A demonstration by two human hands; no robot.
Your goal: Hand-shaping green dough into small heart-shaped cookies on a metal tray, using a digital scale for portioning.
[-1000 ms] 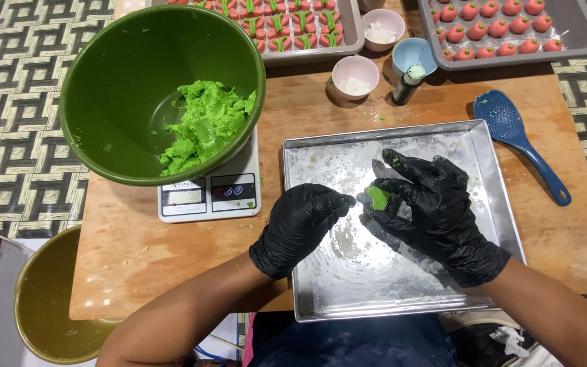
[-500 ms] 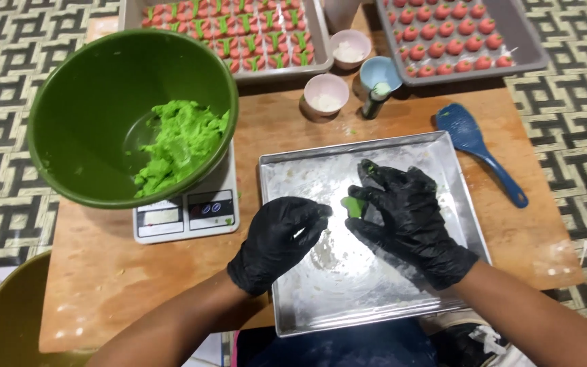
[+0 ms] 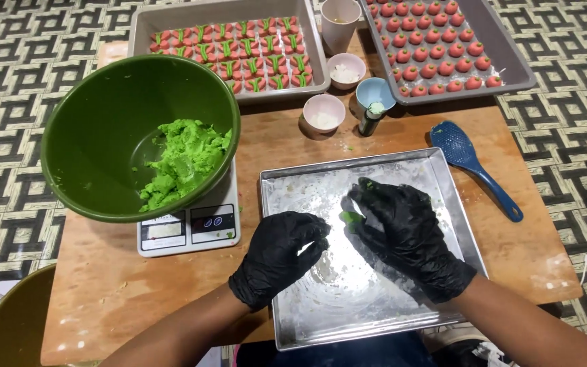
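While a wooden table [image 3: 524,251] carries everything on a patterned floor, the largest item on it is a green bowl [image 3: 103,122], seated on a white kitchen scale [image 3: 188,228] and holding a mass of bright green dough [image 3: 185,160]. Two grey trays are set along the far edge: one [image 3: 225,13] filled with red pieces striped green, the other [image 3: 504,47] with rows of small round red pieces. Nearer, a bare metal tray [image 3: 436,170], dusted white, lies directly under both gloved hands.

A small piece of green dough [image 3: 350,217] is pinched by the fingertips of the right hand [image 3: 405,238], just above the tray. The left hand [image 3: 283,255] is curled loosely beside it, fingertips close to the piece; whether it touches the dough cannot be told.

Shaping is judged best done with light, even pressure, the piece being kept over the dusted tray so that sticking is avoided. Open room is offered by the middle and near part of the tray; its raised rim bounds the hands on all sides. To the right a blue slotted spoon [image 3: 473,163] lies near the rim, and small cups [image 3: 324,112] and a white tumbler [image 3: 340,20] stand beyond the far rim, so wide sweeps there would best be avoided.
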